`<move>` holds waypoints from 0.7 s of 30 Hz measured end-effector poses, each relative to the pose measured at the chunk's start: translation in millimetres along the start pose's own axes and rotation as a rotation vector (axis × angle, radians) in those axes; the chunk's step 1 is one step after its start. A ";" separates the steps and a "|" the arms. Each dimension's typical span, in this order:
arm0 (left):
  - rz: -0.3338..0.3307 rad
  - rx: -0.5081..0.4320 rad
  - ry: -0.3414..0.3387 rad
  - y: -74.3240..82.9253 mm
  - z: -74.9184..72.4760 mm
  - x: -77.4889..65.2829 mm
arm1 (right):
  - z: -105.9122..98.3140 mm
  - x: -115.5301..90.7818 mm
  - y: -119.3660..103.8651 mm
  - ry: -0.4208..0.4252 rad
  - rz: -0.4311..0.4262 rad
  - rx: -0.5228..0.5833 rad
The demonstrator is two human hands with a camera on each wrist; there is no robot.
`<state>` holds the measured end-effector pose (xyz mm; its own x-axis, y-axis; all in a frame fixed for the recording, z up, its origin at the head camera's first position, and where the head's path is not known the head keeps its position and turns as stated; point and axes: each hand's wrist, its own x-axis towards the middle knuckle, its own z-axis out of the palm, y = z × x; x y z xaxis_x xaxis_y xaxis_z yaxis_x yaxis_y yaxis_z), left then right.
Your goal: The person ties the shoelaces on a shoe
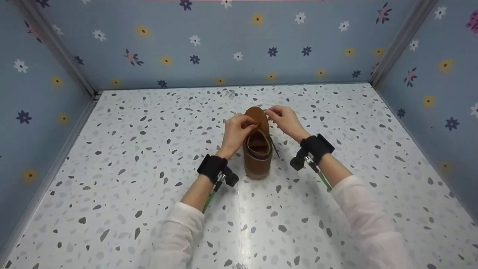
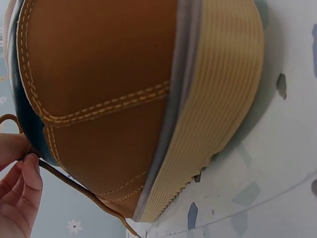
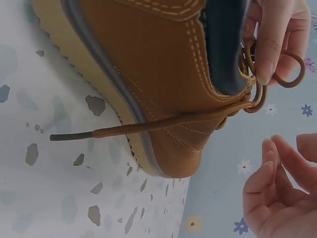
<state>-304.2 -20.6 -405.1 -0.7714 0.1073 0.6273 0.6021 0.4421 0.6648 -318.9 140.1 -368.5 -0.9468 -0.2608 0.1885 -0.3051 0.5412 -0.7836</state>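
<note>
A tan leather shoe (image 1: 257, 151) with a ribbed pale sole (image 2: 218, 114) stands on the speckled table (image 1: 149, 168), toe pointing away from me. My left hand (image 1: 239, 129) rests over the tongue and pinches a loop of brown lace (image 3: 290, 69) at the eyelets; its fingers (image 2: 20, 191) lie against the lace. My right hand (image 1: 280, 116) hovers by the toe on the right, its fingers (image 3: 270, 171) loosely curled and holding nothing in the right wrist view. The other lace end (image 3: 119, 131) trails free down the shoe's right side onto the table.
Blue walls with a flower print (image 1: 239, 45) close the table in at the back and on both sides. Black wrist straps with small cameras (image 1: 312, 151) sit on both forearms. Nothing else stands on the table.
</note>
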 end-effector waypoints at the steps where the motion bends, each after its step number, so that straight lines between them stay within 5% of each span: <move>1: 0.001 -0.003 0.001 -0.1 -0.2 -0.1 | 0.4 1.0 -0.1 -0.019 -0.011 -0.002; 10: -0.020 0.006 -0.012 -0.4 -0.6 -0.7 | 8.0 9.1 -2.3 -0.125 -0.063 0.000; 21: 0.062 0.014 0.005 -1.8 0.0 -2.3 | 12.9 11.0 -5.1 -0.187 -0.037 -0.030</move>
<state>-303.5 -21.7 -407.7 -0.7319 0.1299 0.6690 0.6455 0.4469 0.6194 -326.4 124.2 -370.0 -0.9002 -0.4237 0.1009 -0.3448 0.5516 -0.7595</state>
